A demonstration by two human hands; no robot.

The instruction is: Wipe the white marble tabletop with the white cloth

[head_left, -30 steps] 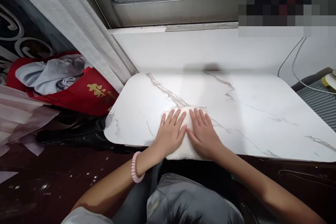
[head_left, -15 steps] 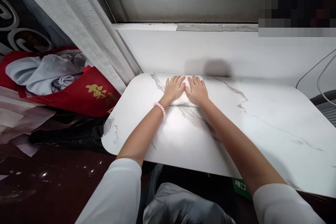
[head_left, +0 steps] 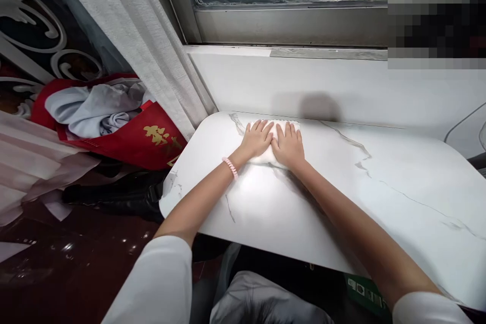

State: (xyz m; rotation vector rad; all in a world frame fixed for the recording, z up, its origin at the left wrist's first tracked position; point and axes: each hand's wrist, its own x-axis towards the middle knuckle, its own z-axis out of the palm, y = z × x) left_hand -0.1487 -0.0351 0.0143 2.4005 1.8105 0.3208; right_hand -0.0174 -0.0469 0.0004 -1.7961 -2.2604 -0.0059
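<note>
A white cloth (head_left: 294, 125) lies flat at the far edge of the white marble-pattern table (head_left: 379, 197), close to the wall. My left hand (head_left: 257, 138) and my right hand (head_left: 289, 145) press side by side on top of it, palms down and fingers spread. Most of the cloth is hidden beneath them. A pink coil band sits on my left wrist.
A grey curtain (head_left: 152, 45) hangs at the table's left corner, below a window frame (head_left: 288, 25). A red bag (head_left: 144, 136) with grey clothes stands on the dark floor at left, beside a black bag (head_left: 121, 197). Cables run at far right.
Both hands have slid the cloth from the table's near edge out to its far edge by the wall. In the last half second they stay there with little shift.
</note>
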